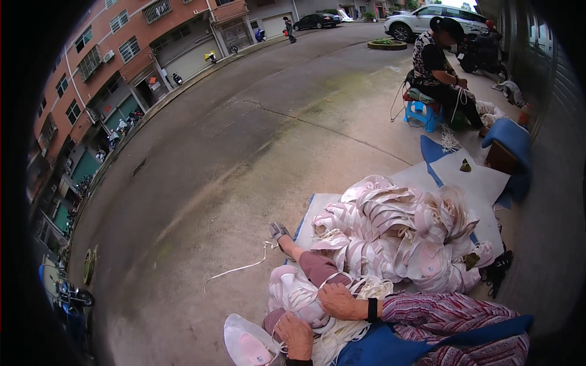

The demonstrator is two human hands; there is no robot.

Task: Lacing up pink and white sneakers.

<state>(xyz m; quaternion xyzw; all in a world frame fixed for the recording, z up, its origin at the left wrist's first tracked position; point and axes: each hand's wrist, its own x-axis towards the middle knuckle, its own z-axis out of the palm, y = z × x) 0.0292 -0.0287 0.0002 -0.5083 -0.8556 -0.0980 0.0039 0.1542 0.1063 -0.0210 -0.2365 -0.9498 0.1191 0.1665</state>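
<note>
My left hand point(295, 335) is closed at the edge of a white and pink shoe upper point(251, 348), low in the view. A thin white strand runs beside its fingers. My right hand point(340, 302) is curled shut just above and to the right, with a white shoelace at its fingers; the fingertips are partly hidden. More shoe uppers point(292, 290) lie against my brown-trousered leg, left of my right hand. Under and between my hands hangs a bundle of loose cream shoelaces point(339, 341).
A large heap of shoe uppers point(390, 226) lies on pale sheets point(485, 177) to the right of my leg. One lace point(235, 270) trails over the concrete. Beyond, a person point(436, 73) sits on a blue stool point(420, 116), handling white laces. Cars stand farther back.
</note>
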